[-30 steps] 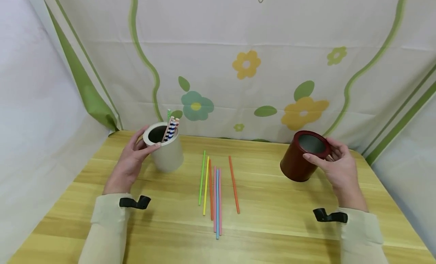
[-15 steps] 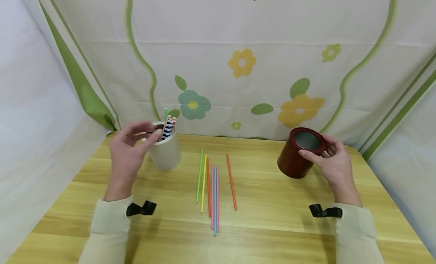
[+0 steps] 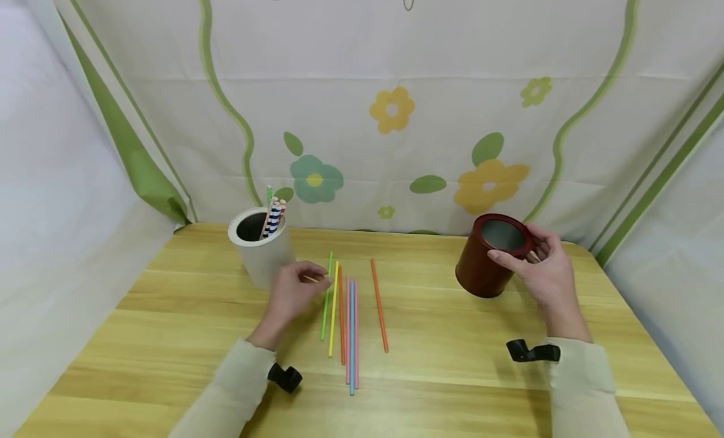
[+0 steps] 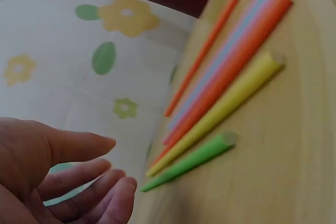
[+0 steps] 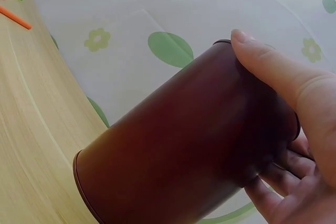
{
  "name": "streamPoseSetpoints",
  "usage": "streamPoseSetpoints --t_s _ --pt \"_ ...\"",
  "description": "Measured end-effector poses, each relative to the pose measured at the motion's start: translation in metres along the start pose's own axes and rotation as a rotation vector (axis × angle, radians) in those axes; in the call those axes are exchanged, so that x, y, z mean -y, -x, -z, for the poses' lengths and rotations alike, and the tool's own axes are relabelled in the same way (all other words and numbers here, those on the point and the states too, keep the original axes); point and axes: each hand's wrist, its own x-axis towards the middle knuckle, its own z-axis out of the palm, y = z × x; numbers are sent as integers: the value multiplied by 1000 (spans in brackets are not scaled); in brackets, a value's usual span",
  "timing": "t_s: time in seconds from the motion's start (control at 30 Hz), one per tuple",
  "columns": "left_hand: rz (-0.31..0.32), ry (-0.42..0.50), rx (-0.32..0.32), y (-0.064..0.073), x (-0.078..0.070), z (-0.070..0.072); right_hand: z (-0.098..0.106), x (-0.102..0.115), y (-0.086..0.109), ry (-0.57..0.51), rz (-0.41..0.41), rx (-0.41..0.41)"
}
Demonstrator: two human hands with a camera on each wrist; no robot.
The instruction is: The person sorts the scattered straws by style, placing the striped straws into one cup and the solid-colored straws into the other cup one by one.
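My left hand (image 3: 294,293) hovers over the upper part of a green straw (image 3: 324,322). In the left wrist view its thumb and bent fingers stand apart with nothing between them, short of the green straw (image 4: 194,161). Beside that straw lie a yellow straw (image 3: 331,334), an orange straw (image 3: 342,337), pink and blue straws, and a separate orange straw (image 3: 379,306). On the right, my right hand (image 3: 548,287) grips a dark red cup (image 3: 477,268) near its rim, thumb in front and fingers behind. The right wrist view shows the cup's side (image 5: 173,129).
A white cup (image 3: 257,259) stands at the back left, behind the left hand. Several patterned paper straws (image 3: 274,219) lean in it. A flowered cloth (image 3: 351,130) hangs along the back edge of the wooden table (image 3: 430,337), with white cloth at both sides.
The left hand has let go of the white cup's rim and moved right and toward me, to the green straw. My right hand still holds the dark red cup. The head view has shifted slightly.
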Motion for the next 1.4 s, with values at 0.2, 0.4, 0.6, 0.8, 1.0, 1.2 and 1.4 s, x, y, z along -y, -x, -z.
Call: streamPoseSetpoints --t_s 0.2,0.4,0.6,0.8,1.0,1.2,1.4 --pt "82 -100 -10 -10 9 -17 1 1 2 7 0 -1" --pt "174 -183 1 -19 7 -29 1 2 1 21 -7 13" --pt "255 -278 -1 -24 4 -33 0 3 0 22 8 32" --pt "300 -307 13 -27 4 -34 1 3 2 35 6 22" --pt "327 -278 20 -28 6 -33 3 1 3 49 13 24" --pt "336 -268 14 -29 8 -34 3 0 3 43 14 27" --pt "357 -256 2 -30 7 -35 3 0 2 37 18 20"
